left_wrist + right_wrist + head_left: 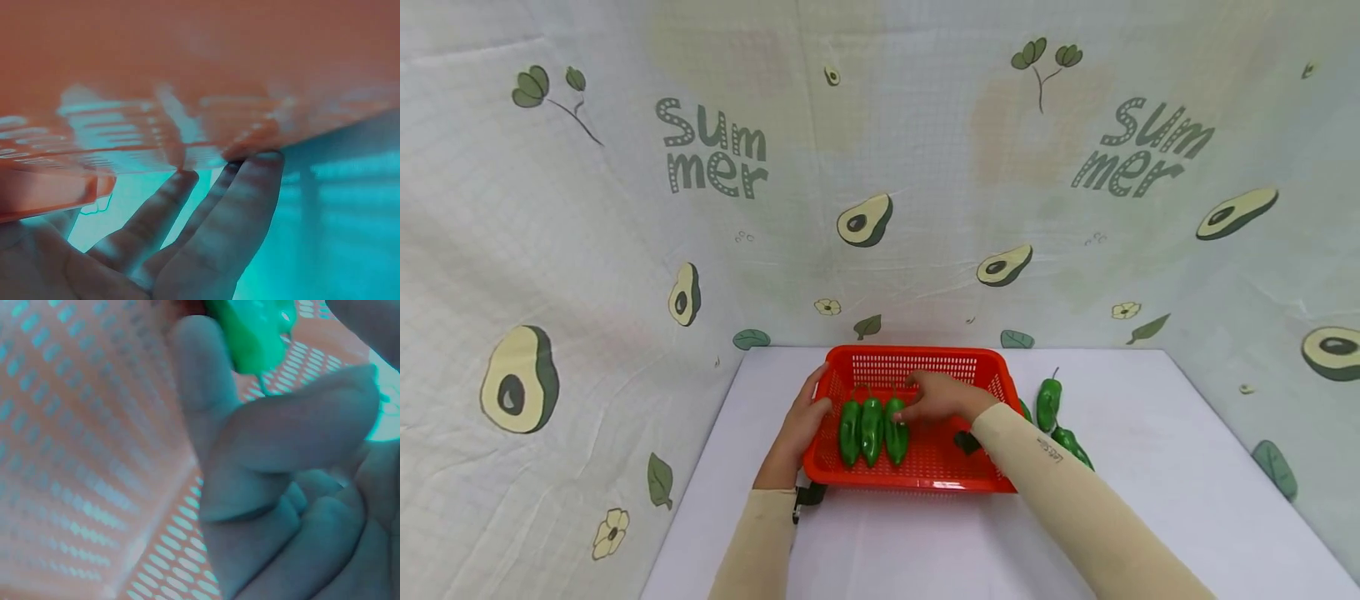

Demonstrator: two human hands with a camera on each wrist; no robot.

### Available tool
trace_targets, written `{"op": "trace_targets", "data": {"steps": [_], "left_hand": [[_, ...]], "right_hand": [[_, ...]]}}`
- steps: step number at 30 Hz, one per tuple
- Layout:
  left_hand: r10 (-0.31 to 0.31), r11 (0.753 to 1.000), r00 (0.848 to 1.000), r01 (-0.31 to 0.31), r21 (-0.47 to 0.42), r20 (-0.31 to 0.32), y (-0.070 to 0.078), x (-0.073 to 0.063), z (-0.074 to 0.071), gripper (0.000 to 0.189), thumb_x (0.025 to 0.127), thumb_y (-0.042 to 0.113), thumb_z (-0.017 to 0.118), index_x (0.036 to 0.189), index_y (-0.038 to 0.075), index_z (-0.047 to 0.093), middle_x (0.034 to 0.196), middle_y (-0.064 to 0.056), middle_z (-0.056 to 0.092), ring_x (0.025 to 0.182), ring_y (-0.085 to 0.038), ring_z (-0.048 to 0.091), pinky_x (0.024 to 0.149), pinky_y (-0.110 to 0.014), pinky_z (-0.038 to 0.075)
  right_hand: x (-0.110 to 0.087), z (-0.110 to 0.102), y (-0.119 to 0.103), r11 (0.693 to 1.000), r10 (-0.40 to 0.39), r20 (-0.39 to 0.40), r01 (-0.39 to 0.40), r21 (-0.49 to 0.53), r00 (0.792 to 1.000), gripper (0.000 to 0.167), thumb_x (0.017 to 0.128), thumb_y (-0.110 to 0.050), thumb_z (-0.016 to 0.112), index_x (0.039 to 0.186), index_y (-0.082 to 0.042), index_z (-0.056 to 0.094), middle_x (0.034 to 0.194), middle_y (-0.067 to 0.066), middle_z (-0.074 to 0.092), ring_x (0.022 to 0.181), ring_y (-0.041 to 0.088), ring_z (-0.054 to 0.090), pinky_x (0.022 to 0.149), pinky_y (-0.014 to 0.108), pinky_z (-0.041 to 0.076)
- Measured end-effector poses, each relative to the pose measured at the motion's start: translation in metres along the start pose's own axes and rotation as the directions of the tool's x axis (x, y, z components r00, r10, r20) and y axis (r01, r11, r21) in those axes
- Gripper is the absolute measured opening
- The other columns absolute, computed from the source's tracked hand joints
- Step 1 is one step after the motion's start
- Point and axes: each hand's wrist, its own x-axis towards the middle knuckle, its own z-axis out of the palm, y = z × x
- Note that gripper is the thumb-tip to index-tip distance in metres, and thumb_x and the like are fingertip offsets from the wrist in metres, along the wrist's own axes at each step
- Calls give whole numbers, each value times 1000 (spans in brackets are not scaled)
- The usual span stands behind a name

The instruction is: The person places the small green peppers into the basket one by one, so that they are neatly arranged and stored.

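Three green peppers [872, 429] lie side by side, stems toward the back, in a red plastic basket [917, 482]. My left hand [802, 429] grips the basket's left rim, thumb over the edge. In the left wrist view its fingers [219, 231] lie against the perforated wall from outside. My right hand [936, 396] reaches into the basket over the right-hand pepper [896, 446], thumb at its side and a finger near its stem. In the right wrist view, thumb and fingers are spread apart, with one fingertip beside a green pepper [253, 337].
More green peppers [1048, 404] lie on the white table [1150, 467] right of the basket, one partly hidden behind the right forearm. A white cloth [925, 250] with avocado prints hangs behind and along both sides.
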Motion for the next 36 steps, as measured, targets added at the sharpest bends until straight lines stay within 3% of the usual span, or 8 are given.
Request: {"op": "trace_targets", "data": {"steps": [5,11,15,19,24,30,36], "left_hand": [[6,999,1000,-6,34,-5,0,0,-2,78,92,14,51,162,45,36,163,-9,40,130,-41,53,98,-54,56],[38,996,998,-34,87,-42,3,-2,-5,77,91,13,52,162,43,39,161,-8,44,130,-39,53,98,-54,56],[64,995,998,-62,78,-17,3,0,-7,77,92,10,52,163,40,40,161,-10,44,132,-40,54,99,-54,55],[36,998,999,-36,58,14,2,1,-10,77,94,9,55,163,42,40,161,-9,44,133,-38,54,99,-50,57],[-14,1000,999,14,17,33,1,2,-14,78,96,8,58,162,46,40,162,-7,42,135,-36,52,98,-48,57],[35,999,999,-36,21,38,2,1,-9,78,96,9,52,165,42,34,165,-8,37,136,-40,48,100,-53,55],[22,996,1000,-20,86,-18,-2,-2,-2,75,96,15,50,163,46,36,165,-5,38,131,-37,50,98,-51,57]], "right_hand": [[-13,-26,-6,999,18,36,-19,26,999,81,86,-38,87,152,-7,51,114,8,70,87,24,75,76,42,63],[-42,-66,-8,995,-53,-45,48,-90,998,77,87,-41,85,148,-7,54,124,13,69,94,21,71,78,38,62],[-68,-90,5,994,-62,-91,53,-97,994,72,88,-41,84,145,-8,56,121,11,71,97,22,70,79,39,62],[-96,-105,26,997,-21,-126,12,-77,992,69,90,-41,82,144,-7,56,120,11,70,91,22,71,73,39,63],[-126,-112,58,997,38,-161,-49,-61,986,68,91,-39,82,144,-7,55,125,16,69,88,21,72,70,39,63],[-159,-110,98,995,64,-186,-77,-63,980,67,88,-39,86,140,-8,58,123,17,70,87,23,69,66,40,60],[-179,-94,141,995,95,-210,-99,-7,973,68,86,-35,87,141,-6,58,126,21,68,96,27,67,72,44,62]]}}
